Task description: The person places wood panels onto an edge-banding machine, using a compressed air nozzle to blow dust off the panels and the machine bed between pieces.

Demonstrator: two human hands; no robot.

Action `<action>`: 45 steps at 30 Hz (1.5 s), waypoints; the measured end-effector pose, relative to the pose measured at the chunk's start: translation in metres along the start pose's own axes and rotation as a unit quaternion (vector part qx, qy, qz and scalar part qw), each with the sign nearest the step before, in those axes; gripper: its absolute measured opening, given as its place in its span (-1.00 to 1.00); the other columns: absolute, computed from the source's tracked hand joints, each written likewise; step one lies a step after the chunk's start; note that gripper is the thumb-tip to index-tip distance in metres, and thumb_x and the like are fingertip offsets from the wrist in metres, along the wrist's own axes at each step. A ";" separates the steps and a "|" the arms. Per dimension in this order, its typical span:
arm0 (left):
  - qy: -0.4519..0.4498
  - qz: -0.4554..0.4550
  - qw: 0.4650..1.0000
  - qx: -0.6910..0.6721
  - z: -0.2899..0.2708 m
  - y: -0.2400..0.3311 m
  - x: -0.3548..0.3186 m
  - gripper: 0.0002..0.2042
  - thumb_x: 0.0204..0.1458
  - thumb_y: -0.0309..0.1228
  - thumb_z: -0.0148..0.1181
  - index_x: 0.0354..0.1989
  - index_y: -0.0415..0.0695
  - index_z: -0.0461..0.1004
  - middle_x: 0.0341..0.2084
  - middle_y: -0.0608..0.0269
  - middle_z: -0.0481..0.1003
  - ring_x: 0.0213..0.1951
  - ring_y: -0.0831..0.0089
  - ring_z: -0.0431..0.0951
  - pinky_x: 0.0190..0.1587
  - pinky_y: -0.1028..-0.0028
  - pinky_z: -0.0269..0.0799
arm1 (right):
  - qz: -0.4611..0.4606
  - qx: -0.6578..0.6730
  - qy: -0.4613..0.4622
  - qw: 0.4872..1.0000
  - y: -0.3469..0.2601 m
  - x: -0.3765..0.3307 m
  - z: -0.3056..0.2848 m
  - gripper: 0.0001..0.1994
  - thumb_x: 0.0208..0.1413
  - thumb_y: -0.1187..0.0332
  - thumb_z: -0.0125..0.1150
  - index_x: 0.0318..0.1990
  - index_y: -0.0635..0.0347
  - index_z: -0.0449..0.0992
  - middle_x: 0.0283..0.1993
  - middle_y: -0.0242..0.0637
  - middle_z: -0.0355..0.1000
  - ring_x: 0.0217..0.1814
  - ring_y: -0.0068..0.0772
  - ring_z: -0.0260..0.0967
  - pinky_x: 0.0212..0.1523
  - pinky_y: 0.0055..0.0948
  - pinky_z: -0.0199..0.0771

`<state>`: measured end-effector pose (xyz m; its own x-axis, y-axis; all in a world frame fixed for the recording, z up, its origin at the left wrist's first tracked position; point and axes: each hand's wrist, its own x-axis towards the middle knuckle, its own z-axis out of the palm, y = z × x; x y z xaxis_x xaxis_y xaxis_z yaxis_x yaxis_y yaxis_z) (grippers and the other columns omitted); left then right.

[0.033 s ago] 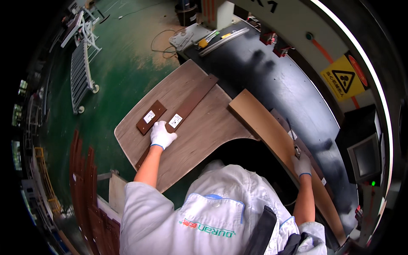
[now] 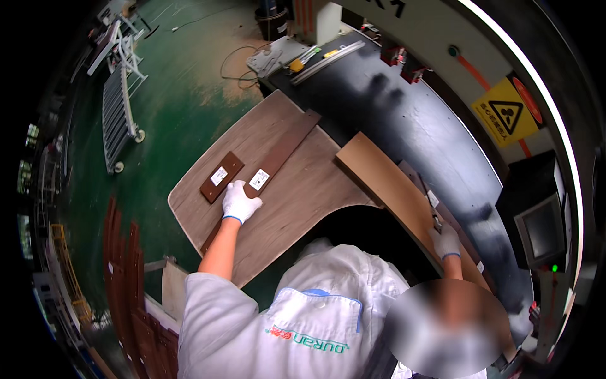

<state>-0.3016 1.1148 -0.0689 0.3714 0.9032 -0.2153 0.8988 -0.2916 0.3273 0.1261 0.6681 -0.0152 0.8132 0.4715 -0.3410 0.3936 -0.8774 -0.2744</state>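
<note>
On a curved-edged, grey-brown wood-grain panel (image 2: 309, 180) lies a long dark-brown strip (image 2: 285, 148) with a white label. My left hand (image 2: 240, 203), in a white glove, grips this strip near its label, fingers closed over it. Beside it rests a short brown piece (image 2: 232, 165) with its own label. To the right, a tan board (image 2: 379, 170) runs diagonally. My gloved right hand (image 2: 447, 240) is closed on a small metal tool (image 2: 437, 221) whose kind I cannot make out. A dark strip (image 2: 413, 177) lies just beyond the tan board. A blurred patch hides part of my right forearm.
A black work surface (image 2: 435, 132) stretches behind the boards, with a machine screen (image 2: 543, 234) at its right. Upright brown strips (image 2: 136, 303) stand at lower left. A wheeled roller rack (image 2: 117, 114) stands on the green floor, and a cable (image 2: 230, 69) lies farther back.
</note>
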 end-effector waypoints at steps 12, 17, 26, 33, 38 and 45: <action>0.001 0.071 0.830 -0.552 -0.016 0.153 0.028 -0.59 0.03 -0.46 0.54 0.01 -0.27 0.51 -0.17 0.23 0.61 -0.21 0.45 0.59 -0.11 0.36 0.56 | -0.030 -0.206 -0.137 0.969 -0.080 0.072 -0.049 -0.67 0.24 0.37 0.08 0.03 0.20 0.72 0.12 0.08 0.62 0.19 0.15 0.59 0.17 -0.03 0.59; 0.116 0.049 0.841 -0.527 0.025 0.271 0.056 -0.51 0.01 -0.35 0.61 -0.05 -0.36 0.46 -0.14 0.08 0.59 -0.18 0.33 0.59 -0.06 0.27 0.57 | -0.013 -0.214 -0.152 0.965 -0.014 0.055 -0.052 -0.66 0.27 0.36 0.06 0.03 0.21 0.72 0.12 0.09 0.62 0.17 0.14 0.60 0.15 -0.01 0.61; 0.089 -0.113 0.819 -0.555 0.142 0.423 0.031 -0.46 0.22 -0.23 0.37 0.09 -0.52 0.41 0.04 -0.33 0.57 0.03 -0.14 0.65 0.10 0.08 0.64 | 0.035 -0.165 -0.126 0.978 0.130 -0.037 -0.061 -0.66 0.31 0.32 0.00 -0.04 0.23 0.71 0.01 0.11 0.65 0.05 0.12 0.65 0.06 0.01 0.63; -0.035 -0.153 0.952 -0.262 0.209 0.500 -0.025 -0.52 0.27 -0.15 0.25 0.21 -0.26 0.44 0.14 -0.05 0.57 0.16 0.10 0.62 0.08 0.18 0.61 | 0.121 -0.150 -0.133 0.972 0.231 -0.094 -0.086 -0.64 0.33 0.21 -0.01 -0.02 0.17 0.70 0.01 0.05 0.66 0.08 0.10 0.63 0.09 -0.01 0.62; -0.196 0.254 0.869 0.377 0.220 0.511 -0.046 -0.63 0.27 -0.16 0.22 0.14 -0.10 0.62 0.12 0.20 0.63 0.17 0.26 0.64 0.06 0.29 0.62 | 0.111 -0.088 -0.097 0.985 0.240 -0.102 -0.091 -0.63 0.29 0.11 0.10 -0.06 0.18 0.69 -0.04 0.08 0.65 0.02 0.15 0.62 0.07 -0.01 0.60; -0.178 0.484 0.856 0.040 0.183 0.506 -0.035 -0.77 0.01 -0.29 0.33 -0.22 -0.15 0.58 -0.12 0.06 0.59 -0.07 0.14 0.62 -0.02 0.15 0.58 | 0.257 0.048 -0.001 0.965 0.275 -0.152 -0.069 -0.61 0.30 0.04 0.15 -0.05 0.20 0.63 -0.08 0.14 0.62 0.04 0.27 0.55 0.06 0.10 0.54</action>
<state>0.1830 0.8776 -0.0642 0.9855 0.0783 -0.1504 0.1387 -0.8824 0.4496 0.1399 0.3490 0.0233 0.8898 -0.0242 -0.4557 -0.1035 -0.9833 -0.1499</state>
